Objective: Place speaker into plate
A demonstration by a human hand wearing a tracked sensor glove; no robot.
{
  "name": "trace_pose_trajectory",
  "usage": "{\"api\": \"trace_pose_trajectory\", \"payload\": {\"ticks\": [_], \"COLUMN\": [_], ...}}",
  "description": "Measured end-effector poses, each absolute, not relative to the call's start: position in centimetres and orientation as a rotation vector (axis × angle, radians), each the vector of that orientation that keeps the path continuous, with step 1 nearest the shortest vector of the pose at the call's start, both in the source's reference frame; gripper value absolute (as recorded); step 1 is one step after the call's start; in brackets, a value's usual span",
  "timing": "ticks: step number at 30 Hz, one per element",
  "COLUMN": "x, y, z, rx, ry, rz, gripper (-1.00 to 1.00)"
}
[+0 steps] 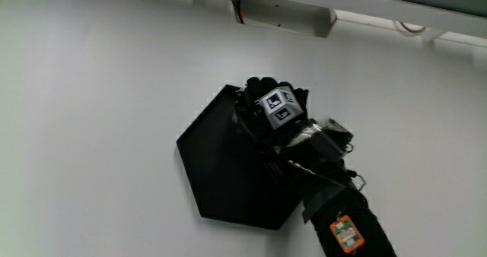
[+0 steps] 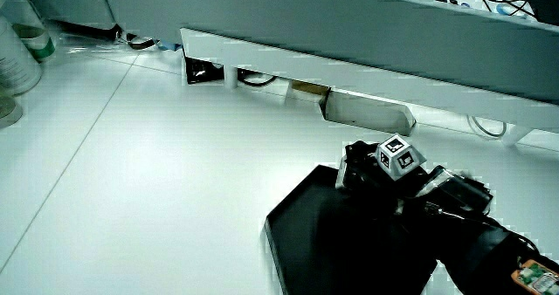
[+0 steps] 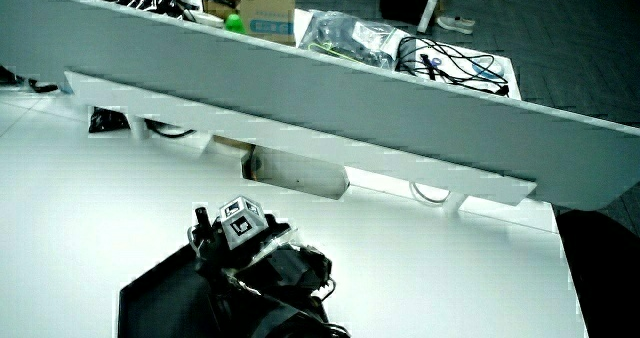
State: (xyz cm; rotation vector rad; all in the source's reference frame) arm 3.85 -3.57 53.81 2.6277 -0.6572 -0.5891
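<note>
the hand (image 1: 268, 112) sits over the part of the black plate (image 1: 221, 166) that lies farthest from the person, with the patterned cube (image 1: 278, 108) on its back facing up. the plate is a flat, dark, angular tray with several straight sides, lying on the white table (image 1: 99, 97). the forearm (image 1: 342, 211) crosses the plate's nearer corner on its way to the hand, and a small orange tag (image 1: 344, 235) shows on the sleeve.

the fingers curl downward at the plate's edge, black against black, and i cannot tell how far they are closed or whether anything is in them. the speaker cannot be made out in any view; if it is there, it is hidden under the glove.

in both side views the hand (image 2: 376, 168) (image 3: 225, 240) is low, close to the plate (image 2: 323, 234) (image 3: 160, 293), with the cube (image 2: 397, 155) (image 3: 238, 221) topmost. farther from the person than the hand, a low pale partition (image 3: 330, 118) runs along the table's edge, and a pale rounded block (image 1: 281, 15) lies at its foot. in a side view, cables (image 3: 450, 63) lie past the partition.
</note>
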Motion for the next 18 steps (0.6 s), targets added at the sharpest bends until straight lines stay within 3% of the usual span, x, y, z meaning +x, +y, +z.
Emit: {"api": "trace_pose_trajectory", "payload": {"ticks": [7, 18], "x": [2.4, 0.9], "y": [-2.5, -1.6], "z": [57.6, 59.9], "rx": [2.494, 2.38], "ry": [-0.705, -0.704], "rz": [-0.564, -0.675], "gripper": [0.0, 0.0]}}
